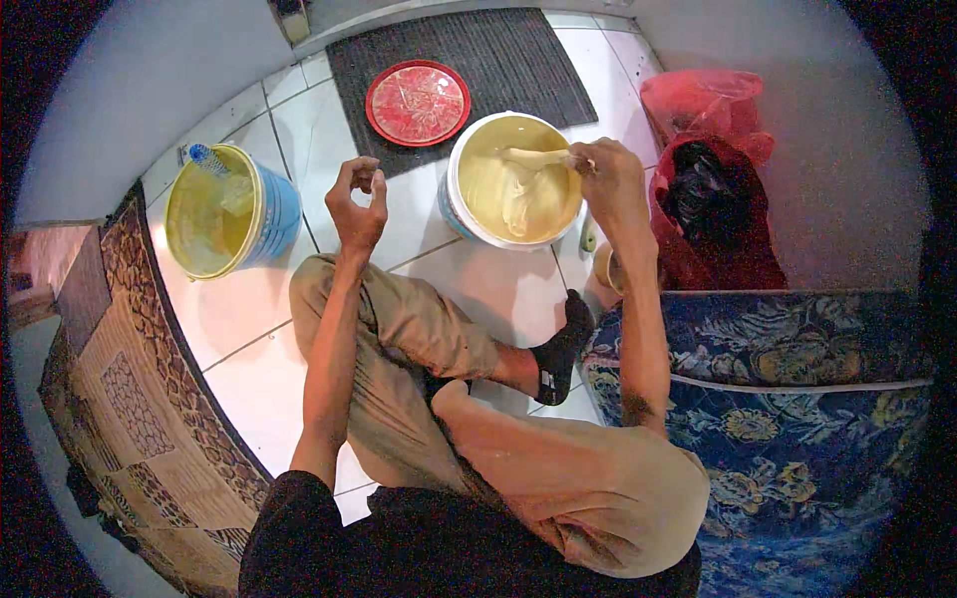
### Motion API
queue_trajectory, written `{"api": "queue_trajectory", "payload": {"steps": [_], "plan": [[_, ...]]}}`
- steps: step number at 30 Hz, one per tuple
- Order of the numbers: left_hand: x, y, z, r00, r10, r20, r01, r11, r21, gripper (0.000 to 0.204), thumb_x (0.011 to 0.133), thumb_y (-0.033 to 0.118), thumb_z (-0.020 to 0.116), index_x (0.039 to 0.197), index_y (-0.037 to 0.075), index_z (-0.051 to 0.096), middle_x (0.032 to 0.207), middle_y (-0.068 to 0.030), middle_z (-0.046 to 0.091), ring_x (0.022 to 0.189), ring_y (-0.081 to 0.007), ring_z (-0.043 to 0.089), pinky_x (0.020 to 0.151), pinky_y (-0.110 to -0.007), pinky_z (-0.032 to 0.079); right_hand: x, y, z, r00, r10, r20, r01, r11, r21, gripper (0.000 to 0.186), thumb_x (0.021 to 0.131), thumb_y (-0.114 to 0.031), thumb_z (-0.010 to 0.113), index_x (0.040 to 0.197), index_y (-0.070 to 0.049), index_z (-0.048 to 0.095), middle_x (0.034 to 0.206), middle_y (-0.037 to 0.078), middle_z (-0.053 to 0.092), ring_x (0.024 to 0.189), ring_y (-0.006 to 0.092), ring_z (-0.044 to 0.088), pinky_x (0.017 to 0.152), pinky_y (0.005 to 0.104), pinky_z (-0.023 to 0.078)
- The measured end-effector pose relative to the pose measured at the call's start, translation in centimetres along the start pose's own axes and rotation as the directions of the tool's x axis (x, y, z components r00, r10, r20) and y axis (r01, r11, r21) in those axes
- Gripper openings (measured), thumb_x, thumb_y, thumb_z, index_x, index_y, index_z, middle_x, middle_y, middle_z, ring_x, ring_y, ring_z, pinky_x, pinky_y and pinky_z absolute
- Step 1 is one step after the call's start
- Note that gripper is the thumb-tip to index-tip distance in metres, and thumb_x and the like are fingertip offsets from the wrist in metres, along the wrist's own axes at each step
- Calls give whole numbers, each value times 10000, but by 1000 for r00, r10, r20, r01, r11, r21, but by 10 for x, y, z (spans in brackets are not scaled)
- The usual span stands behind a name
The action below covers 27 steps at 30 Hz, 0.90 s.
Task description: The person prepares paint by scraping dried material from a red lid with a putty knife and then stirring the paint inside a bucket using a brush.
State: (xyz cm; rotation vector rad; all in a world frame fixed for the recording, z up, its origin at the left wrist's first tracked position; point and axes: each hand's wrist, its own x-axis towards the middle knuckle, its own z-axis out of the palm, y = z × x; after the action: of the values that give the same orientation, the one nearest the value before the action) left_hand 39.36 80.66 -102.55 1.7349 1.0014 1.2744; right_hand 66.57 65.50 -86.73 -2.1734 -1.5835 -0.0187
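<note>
My right hand is closed around one end of a stirring stick, over the right rim of a white bucket. Thick cream-coloured paint fills much of the bucket, with folds and ridges on its surface. The stick is coated in the same cream stuff, and its far end lies at the paint. Left of the bucket, my left hand is raised above my knee, fingers curved, with a gap between thumb and fingers and nothing seen in it.
A red round lid lies on a dark ribbed mat. At left stands a blue bucket with a blue-handled brush in it. Red and black plastic bags, a blue floral mattress and a brown patterned rug flank me.
</note>
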Motion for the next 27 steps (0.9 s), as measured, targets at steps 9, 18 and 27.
{"api": "queue_trajectory", "payload": {"steps": [9, 18, 27], "plan": [[-1, -3, 0, 1000, -3, 7, 3, 1000, -1, 138, 857, 72, 651, 986, 25, 639, 751, -60, 644, 651, -132, 569, 644, -289, 479, -1, 3, -20, 992, -60, 115, 69, 995, -77, 142, 848, -41, 655, 957, 1, 736, 888, 184, 681, 768, 343, 640, 721, 383, 507], [-1, -1, 1, 999, -43, 18, 43, 999, -3, 131, 853, 61, 651, 978, 24, 640, 757, -64, 648, 663, -136, 593, 654, -290, 490, -1, 17, 12, 968, 245, -51, -208, 900, 383, 219, 958, -198, 633, 975, 15, 678, 797, 34, 644, 738, 125, 588, 689, 298, 483], [0, 0, 1, 1000, -16, 10, 16, 1000, 7, 135, 852, 55, 652, 983, 24, 636, 759, -62, 651, 661, -133, 585, 655, -290, 488, -1, 20, 17, 938, 329, 108, -332, 762, 556, 168, 889, -124, 670, 981, -4, 744, 954, 98, 743, 879, 143, 670, 810, 295, 527]]}}
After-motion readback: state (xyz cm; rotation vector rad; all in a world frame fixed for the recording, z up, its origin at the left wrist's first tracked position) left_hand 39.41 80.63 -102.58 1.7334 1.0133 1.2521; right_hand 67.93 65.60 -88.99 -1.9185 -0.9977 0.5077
